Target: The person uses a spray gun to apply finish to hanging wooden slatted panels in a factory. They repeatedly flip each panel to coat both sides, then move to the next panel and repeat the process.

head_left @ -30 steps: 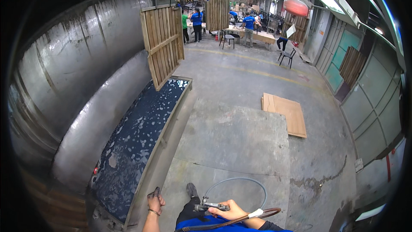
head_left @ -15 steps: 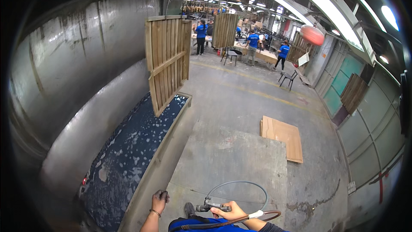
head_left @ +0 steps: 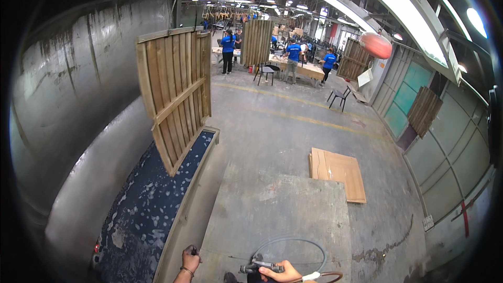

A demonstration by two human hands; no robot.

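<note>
My right hand (head_left: 285, 272), low in the middle, is wrapped round the handle of a spray gun (head_left: 255, 267). A thin grey hose (head_left: 324, 246) loops up from the gun and back down, and a brown hose (head_left: 331, 274) runs by my wrist. To the left my left hand (head_left: 190, 259) is closed, its fingers dark; whatever it may hold is hidden. It is beside the rim of a long trough (head_left: 173, 230) filled with dark, foam-flecked liquid (head_left: 141, 215). Over the trough's far part hangs a slatted wooden panel (head_left: 175, 89), upright and apart from both hands.
A stained metal wall (head_left: 78, 73) curves up behind the trough. Flat cardboard sheets (head_left: 338, 175) lie on the floor. Farther off are another hanging slatted panel (head_left: 257, 42), black chairs (head_left: 339, 97) and people in blue shirts (head_left: 292, 52) at tables. A red rounded object (head_left: 375, 45) hangs at upper right.
The near panel now appears larger, lower and farther left. Background things have shifted left in view. Both hands sit lower in the picture, with the right still holding the spray gun.
</note>
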